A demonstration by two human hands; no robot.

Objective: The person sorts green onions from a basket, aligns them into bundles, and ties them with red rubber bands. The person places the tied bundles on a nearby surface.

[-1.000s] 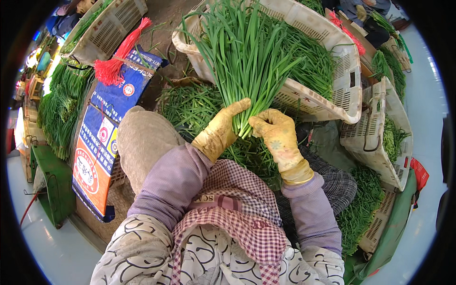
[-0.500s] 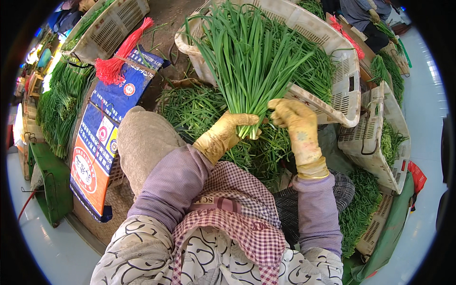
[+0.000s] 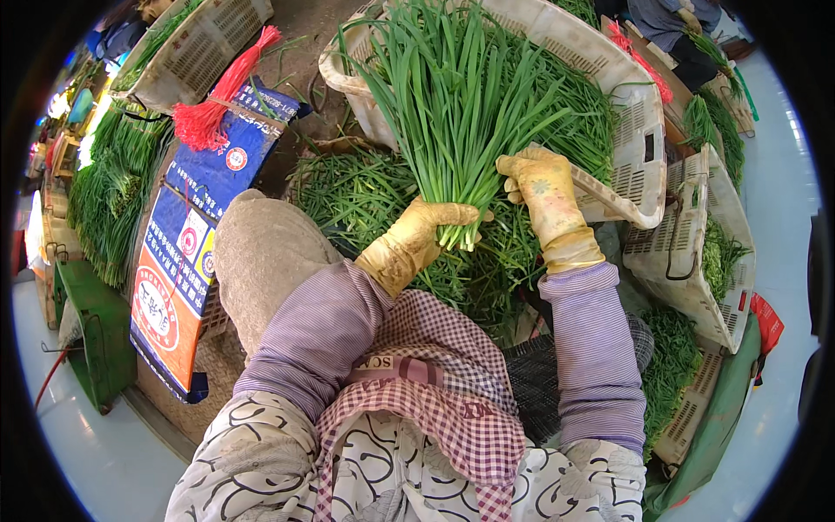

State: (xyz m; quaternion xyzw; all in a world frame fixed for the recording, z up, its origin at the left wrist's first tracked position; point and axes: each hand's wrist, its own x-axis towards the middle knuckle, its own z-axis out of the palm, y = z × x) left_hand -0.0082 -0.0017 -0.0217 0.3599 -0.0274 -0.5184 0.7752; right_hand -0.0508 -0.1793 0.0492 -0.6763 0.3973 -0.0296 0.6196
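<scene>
My left hand (image 3: 413,235), in a stained yellow glove, grips a bunch of long green leafy stalks (image 3: 452,148) by its pale cut ends, leaves fanning upward. My right hand (image 3: 544,191), gloved alike, is at the bunch's right side with its fingers curled; whether they hold a leaf is hidden. Beneath the bunch lies a heap of loose greens (image 3: 344,200). Behind it stands a large white plastic crate (image 3: 635,122) full of similar greens.
A blue-and-orange printed sheet (image 3: 178,261) with red string (image 3: 196,122) lies at left, near stacked greens (image 3: 109,209) and a green metal object (image 3: 91,331). Another crate (image 3: 161,65) is at upper left, more crates (image 3: 661,252) at right. A co-worker (image 3: 665,26) is at upper right.
My right hand has come away from the stalks' cut ends and moved up and right along the bunch's side. My left hand still grips the bunch, shifted slightly right.
</scene>
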